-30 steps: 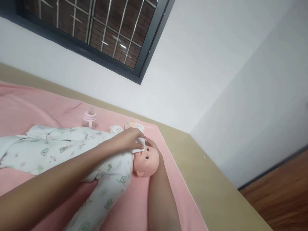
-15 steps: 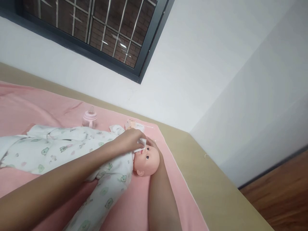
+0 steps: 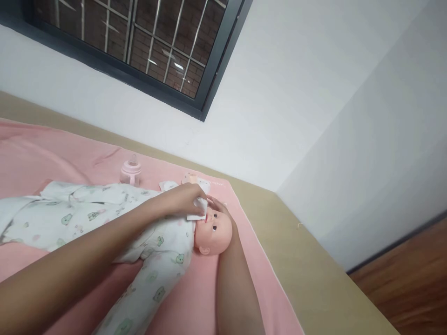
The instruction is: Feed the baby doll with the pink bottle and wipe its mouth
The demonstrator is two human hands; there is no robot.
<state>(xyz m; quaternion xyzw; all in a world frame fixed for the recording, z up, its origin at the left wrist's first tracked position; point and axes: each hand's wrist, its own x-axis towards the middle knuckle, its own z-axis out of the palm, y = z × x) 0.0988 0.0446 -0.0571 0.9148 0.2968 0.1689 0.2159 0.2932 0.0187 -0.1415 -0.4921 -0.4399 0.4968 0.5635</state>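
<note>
A baby doll point(image 3: 213, 235) in white pyjamas with green animal prints point(image 3: 167, 272) lies on its back, head to the right. My left hand point(image 3: 188, 199) pinches a folded white wipe point(image 3: 197, 210) beside the doll's mouth and chin, above the chest. The doll's eyes and part of its red lips show. My right hand point(image 3: 218, 205) cups the far side of the head, with the forearm running along the crown. Most of its palm is hidden by the head.
A pink cloth point(image 3: 202, 298) covers much of a tan surface point(image 3: 279, 260). A pink baby bottle point(image 3: 131, 173) stands upright beyond the doll's body. Some patterned white fabric point(image 3: 204, 184) lies behind my left hand. White walls and a barred window point(image 3: 167, 46) rise behind.
My left hand has drawn the wipe slightly left, away from the lips toward the chin, and more of the wipe shows. My right hand and the doll have hardly moved.
</note>
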